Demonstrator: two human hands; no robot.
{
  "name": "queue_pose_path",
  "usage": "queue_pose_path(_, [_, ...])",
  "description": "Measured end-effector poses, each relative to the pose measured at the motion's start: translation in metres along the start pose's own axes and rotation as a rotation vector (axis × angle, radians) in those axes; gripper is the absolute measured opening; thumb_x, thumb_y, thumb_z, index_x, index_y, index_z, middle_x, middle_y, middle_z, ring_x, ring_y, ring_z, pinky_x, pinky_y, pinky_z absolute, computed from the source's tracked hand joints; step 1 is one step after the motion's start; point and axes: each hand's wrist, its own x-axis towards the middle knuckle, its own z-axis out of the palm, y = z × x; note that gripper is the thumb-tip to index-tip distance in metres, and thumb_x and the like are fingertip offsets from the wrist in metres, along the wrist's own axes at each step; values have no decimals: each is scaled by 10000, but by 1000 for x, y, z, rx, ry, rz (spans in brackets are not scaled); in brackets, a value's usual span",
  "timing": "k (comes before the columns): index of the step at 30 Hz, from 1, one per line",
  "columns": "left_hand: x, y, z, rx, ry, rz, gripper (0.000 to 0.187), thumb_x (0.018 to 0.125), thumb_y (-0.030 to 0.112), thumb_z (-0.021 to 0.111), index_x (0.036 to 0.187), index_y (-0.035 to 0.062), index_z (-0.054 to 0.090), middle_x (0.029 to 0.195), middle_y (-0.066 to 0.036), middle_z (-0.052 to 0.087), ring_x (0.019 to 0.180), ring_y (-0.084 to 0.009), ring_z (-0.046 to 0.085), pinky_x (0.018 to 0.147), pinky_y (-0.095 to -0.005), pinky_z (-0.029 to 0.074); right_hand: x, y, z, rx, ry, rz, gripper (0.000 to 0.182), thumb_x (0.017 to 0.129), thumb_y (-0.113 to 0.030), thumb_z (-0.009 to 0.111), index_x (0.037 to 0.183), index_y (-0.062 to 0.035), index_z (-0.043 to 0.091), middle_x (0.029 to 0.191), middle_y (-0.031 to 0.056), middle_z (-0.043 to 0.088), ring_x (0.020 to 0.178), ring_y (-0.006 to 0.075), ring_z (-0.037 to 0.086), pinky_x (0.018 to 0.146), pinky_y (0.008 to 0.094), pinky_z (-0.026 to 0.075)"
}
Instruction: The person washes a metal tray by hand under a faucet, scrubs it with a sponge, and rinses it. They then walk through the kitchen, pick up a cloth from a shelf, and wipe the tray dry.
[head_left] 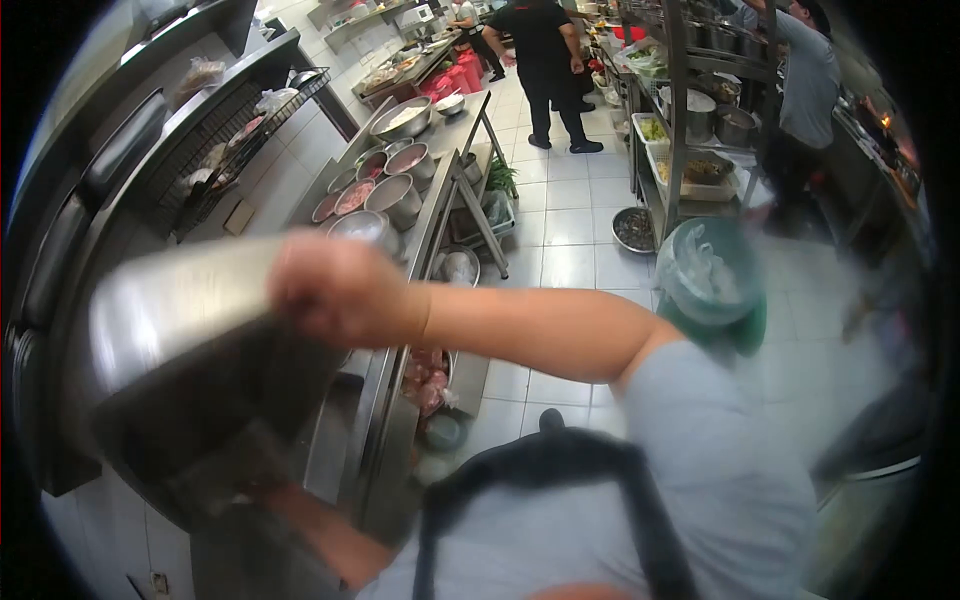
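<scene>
A large stainless-steel pot is tilted on its side at the left, smeared by motion, with its dark inside partly showing. My right hand is closed round its upper rim, the arm stretched across the view. Lower down, my left hand is by the pot's dark lower part, next to a pale, see-through blur. Its fingers are too blurred to make out. Behind the pot runs a steel counter.
Several metal pots of food stand on the counter. A wire rack hangs on the left wall. A green bin with plastic bags stands on the tiled floor right of the aisle, near a shelf unit. A person in black stands ahead; another person works at right.
</scene>
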Motion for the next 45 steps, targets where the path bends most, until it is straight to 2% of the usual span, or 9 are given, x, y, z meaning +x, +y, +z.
queue_pose_path(5, [-55, 84, 125, 93, -76, 458, 460, 906, 240, 457, 1281, -10, 365, 1296, -142, 419, 1141, -248, 432, 973, -342, 305, 13, 113, -127, -22, 279, 461, 294, 683, 33, 593, 930, -81, 482, 769, 2, 485, 702, 80, 509, 623, 249, 434])
queue_pose_path(10, [-117, 115, 301, -94, -805, 722, 404, 821, 82, 583, 1179, -51, 448, 1126, -130, 532, 993, -198, 501, 897, -309, 366, -71, 242, -253, -247, 530, 690, 271, 647, 17, 635, 861, -71, 495, 717, -30, 445, 627, 69, 415, 600, 223, 386])
queue_pose_path(15, [-209, 95, 491, 92, -1243, 688, 229, 731, 22, 615, 931, -6, 507, 825, -14, 545, 746, -91, 501, 700, -223, 414, -242, 331, -378, -501, 798, 1097, 301, 609, 56, 653, 865, -26, 518, 722, -11, 502, 648, 73, 474, 599, 213, 405])
queue_pose_path(17, [-252, 74, 574, 116, -1489, 538, 235, 696, 10, 602, 919, -6, 531, 844, -22, 565, 767, -88, 525, 708, -226, 423, -304, 354, -424, -584, 873, 1231, 323, 597, 69, 648, 880, -17, 517, 728, -5, 512, 643, 81, 488, 604, 217, 418])
queue_pose_path(20, [-320, 40, 702, 84, -1588, 823, 181, 637, 18, 578, 811, -18, 539, 841, -24, 567, 751, -118, 531, 684, -244, 431, -359, 395, -479, -632, 1031, 1304, 344, 590, 68, 646, 898, -12, 516, 736, 3, 526, 642, 95, 499, 612, 224, 429])
queue_pose_path(23, [-411, 45, 789, 169, -1691, 671, 191, 615, 43, 579, 795, -9, 542, 799, -60, 556, 723, -168, 537, 653, -282, 428, -427, 459, -556, -712, 1018, 1377, 357, 612, 77, 636, 932, -8, 504, 777, 31, 554, 686, 125, 531, 645, 253, 449])
queue_pose_path(29, [-535, 34, 930, 201, -1378, 1164, 200, 619, 89, 611, 765, 28, 489, 621, -113, 466, 560, -258, 469, 565, -364, 387, -478, 586, -673, -867, 1001, 1627, 376, 694, 70, 600, 1047, -8, 500, 932, 97, 591, 786, 186, 575, 725, 305, 471])
queue_pose_path(38, [-663, 28, 1137, -168, -1220, 1241, 188, 741, 127, 678, 762, 56, 506, 606, -59, 412, 500, -192, 409, 472, -305, 346, -429, 877, -848, -718, 1153, 1146, 340, 796, 33, 547, 1113, -6, 429, 1091, 112, 533, 967, 205, 524, 846, 309, 418])
queue_pose_path(45, [-680, -14, 1297, -424, -1231, 1338, 196, 615, -22, 636, 746, 81, 532, 611, -77, 463, 517, -238, 462, 468, -334, 368, -442, 973, -856, -290, 1151, 951, 498, 821, -104, 541, 1251, -78, 292, 1256, 135, 401, 1113, 252, 438, 904, 379, 404])
